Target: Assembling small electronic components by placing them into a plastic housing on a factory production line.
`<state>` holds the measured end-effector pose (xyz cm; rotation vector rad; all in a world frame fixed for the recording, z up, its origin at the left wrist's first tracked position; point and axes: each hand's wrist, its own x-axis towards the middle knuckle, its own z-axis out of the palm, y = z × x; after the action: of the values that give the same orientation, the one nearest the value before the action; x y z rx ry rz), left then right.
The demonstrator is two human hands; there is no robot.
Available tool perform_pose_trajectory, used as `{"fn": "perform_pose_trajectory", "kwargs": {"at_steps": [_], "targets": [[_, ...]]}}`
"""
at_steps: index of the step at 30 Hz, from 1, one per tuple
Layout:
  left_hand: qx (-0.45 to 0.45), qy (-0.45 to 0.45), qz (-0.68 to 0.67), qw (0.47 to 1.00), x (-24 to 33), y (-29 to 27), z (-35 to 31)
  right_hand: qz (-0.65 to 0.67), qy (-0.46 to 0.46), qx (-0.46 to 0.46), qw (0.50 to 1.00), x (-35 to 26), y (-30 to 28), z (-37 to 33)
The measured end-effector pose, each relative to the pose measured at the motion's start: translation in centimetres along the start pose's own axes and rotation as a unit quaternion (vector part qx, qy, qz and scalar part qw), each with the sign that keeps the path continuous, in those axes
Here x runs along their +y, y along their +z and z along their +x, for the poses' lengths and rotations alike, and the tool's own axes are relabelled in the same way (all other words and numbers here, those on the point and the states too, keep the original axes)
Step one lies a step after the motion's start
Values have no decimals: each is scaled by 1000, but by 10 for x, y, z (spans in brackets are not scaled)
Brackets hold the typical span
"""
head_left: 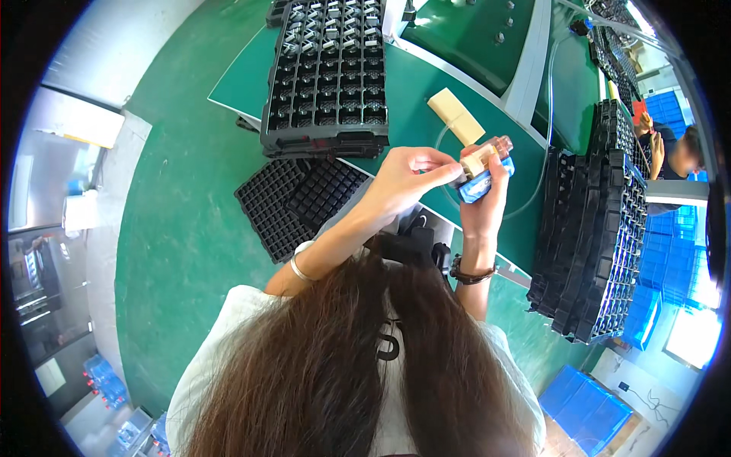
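A green floor (175, 175) spreads widest; on it stands a workbench (407, 84) with a green top; at its right rises a tall stack of black trays (590, 236), with a co-worker (671, 158) beyond it, partly cut off by the rim of the view; on the bench's left part sits a black compartmented tray (320, 142), its far rows filled with silvery pieces (331, 30), its nearer rows showing dark cells; two gridded trays (274, 206) lie lower down, just beside the bench's near edge, one overlapping the other.

The right hand (489, 209) is closed around a blue-and-clear device (477, 187), held up above the bench, its blue side toward the wearer; the left hand (400, 183) comes in from the left, thumb and fingertips drawn narrow at the device's left end; whether they pinch a small part I cannot tell; a cream block (455, 114) lies on the bench just beyond the device; smaller, a cream piece (475, 161) sits in the device, near the fingertips.
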<state>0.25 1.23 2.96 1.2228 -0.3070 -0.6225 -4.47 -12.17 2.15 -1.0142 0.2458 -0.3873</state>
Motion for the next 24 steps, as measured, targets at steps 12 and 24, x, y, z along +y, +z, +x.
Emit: {"fn": "perform_pose_trajectory", "kwargs": {"at_steps": [12,24], "targets": [[47,9,17,999,-8,3,0,-96,-80,46,991,1,9,-13],[116,53,52,990,-58,16,9,-275,-77,51,957,24,-46,53]]}}
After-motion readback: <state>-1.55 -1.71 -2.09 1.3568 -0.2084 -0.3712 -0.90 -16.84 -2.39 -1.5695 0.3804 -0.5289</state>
